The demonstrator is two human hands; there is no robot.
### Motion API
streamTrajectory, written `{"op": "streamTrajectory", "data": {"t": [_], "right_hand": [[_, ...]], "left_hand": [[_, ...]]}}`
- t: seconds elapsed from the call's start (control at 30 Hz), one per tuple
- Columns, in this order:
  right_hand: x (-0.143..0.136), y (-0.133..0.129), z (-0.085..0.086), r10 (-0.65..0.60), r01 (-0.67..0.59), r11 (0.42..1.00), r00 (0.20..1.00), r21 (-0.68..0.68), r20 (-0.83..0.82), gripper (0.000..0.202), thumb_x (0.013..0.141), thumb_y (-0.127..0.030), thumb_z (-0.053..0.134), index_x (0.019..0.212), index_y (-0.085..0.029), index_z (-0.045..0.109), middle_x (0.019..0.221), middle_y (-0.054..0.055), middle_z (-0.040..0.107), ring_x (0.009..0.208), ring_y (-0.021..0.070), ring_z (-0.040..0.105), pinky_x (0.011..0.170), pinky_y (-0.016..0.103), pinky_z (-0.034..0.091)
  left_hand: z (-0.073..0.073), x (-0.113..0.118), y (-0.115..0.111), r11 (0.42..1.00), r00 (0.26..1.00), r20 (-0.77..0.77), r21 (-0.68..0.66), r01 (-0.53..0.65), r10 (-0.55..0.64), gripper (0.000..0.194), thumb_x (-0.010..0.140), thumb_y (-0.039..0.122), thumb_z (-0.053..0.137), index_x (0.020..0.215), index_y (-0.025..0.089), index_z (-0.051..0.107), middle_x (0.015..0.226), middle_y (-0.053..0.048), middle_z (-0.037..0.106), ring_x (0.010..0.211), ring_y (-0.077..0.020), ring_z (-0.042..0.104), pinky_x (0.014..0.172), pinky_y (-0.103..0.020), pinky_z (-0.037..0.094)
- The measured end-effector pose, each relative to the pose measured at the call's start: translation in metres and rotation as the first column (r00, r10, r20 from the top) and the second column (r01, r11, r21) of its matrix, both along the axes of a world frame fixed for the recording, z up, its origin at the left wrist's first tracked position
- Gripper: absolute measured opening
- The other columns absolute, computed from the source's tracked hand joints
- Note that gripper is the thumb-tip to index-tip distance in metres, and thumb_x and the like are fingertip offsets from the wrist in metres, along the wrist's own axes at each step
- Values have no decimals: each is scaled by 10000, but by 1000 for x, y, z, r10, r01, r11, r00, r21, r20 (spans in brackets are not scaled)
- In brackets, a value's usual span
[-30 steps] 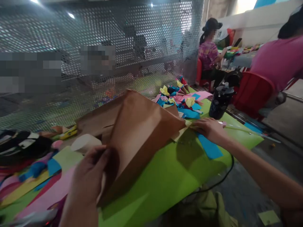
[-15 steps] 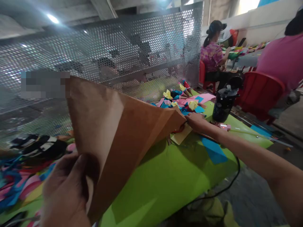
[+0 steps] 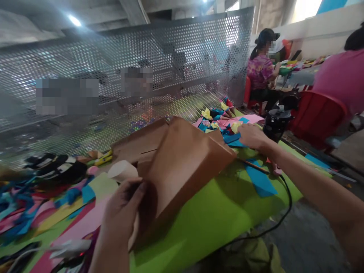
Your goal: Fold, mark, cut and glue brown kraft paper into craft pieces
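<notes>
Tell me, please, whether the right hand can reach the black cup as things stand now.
Probably yes: the right hand looks close to the black cup, and nothing visible stands between them. It is by the crumpled yellow paper, though; whether it grips anything is hard to tell.

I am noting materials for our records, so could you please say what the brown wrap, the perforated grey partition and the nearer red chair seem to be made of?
Brown wrap: probably matt kraft paper, given its creases and thin edges.
Grey partition: likely dull sheet metal, with rows of small holes.
Red chair: perhaps smooth moulded plastic, evenly coloured.
</notes>
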State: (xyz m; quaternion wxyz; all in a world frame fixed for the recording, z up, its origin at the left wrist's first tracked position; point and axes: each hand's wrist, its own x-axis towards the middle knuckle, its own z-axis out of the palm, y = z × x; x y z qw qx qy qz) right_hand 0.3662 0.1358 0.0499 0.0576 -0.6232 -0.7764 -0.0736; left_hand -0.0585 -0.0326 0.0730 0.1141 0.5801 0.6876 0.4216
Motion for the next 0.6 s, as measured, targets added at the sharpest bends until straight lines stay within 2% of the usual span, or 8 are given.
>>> {"op": "streamTrajectory", "data": {"t": [0.07,0.17,0.27,0.33,0.4,0.47,0.53,0.6], "right_hand": [[17,-16,9,-41,41,998,999,47,11,313,856,-172,543,1135,-110,672,1175,210,680,1094,357,612,885,432,476],[39,-44,17,-94,92,991,995,95,22,360,824,-167,555,1169,-125,649,1159,193,668,1086,340,595,865,403,466],[52,-71,19,-128,123,983,991,137,27,361,822,-207,579,1173,-172,655,1103,155,654,1034,322,594,828,384,458],[53,-85,17,-147,145,979,989,143,0,347,833,-226,574,1167,-208,668,1046,128,642,995,307,604,786,366,452],[51,-96,13,-155,161,979,987,127,-50,338,837,-225,564,1156,-232,677,1017,107,630,982,292,617,753,346,446],[48,-104,8,-154,166,980,982,113,-109,328,839,-236,566,1146,-242,680,1001,92,625,973,282,628,735,334,443],[46,-109,2,-153,172,980,972,99,-179,327,850,-272,572,1158,-247,679,1008,83,628,956,275,638,720,327,444],[48,-115,-5,-163,189,979,952,78,-260,336,864,-312,574,1179,-256,675,1026,76,635,930,269,646,711,324,448]], "left_hand": [[-6,13,-3,979,983,65,-101,177,-171,302,853,476,626,976,201,649,892,-15,716,852,-213,657,778,-297,523],[-19,36,-8,893,922,26,-241,380,-385,259,895,461,587,949,223,673,950,-26,727,900,-231,664,825,-330,507],[-39,56,-14,782,831,-48,-372,500,-554,203,949,377,536,994,251,688,1012,-23,744,948,-235,675,851,-348,495],[-54,65,-18,730,765,-127,-432,530,-631,184,956,310,535,1033,252,691,1048,-27,749,988,-239,677,886,-367,490],[-67,71,-22,730,720,-240,-458,507,-651,206,958,250,526,1082,241,690,1099,-44,741,1047,-256,669,930,-408,486],[-76,74,-27,774,696,-371,-449,445,-615,275,964,203,504,1173,238,678,1179,-70,718,1114,-281,648,966,-459,483],[-80,77,-33,823,676,-477,-405,398,-562,374,974,160,467,1294,246,639,1292,-93,674,1191,-294,614,1001,-488,480],[-81,83,-40,840,644,-540,-352,413,-543,475,978,110,418,1395,269,581,1430,-92,599,1289,-284,561,1061,-492,461]]}}
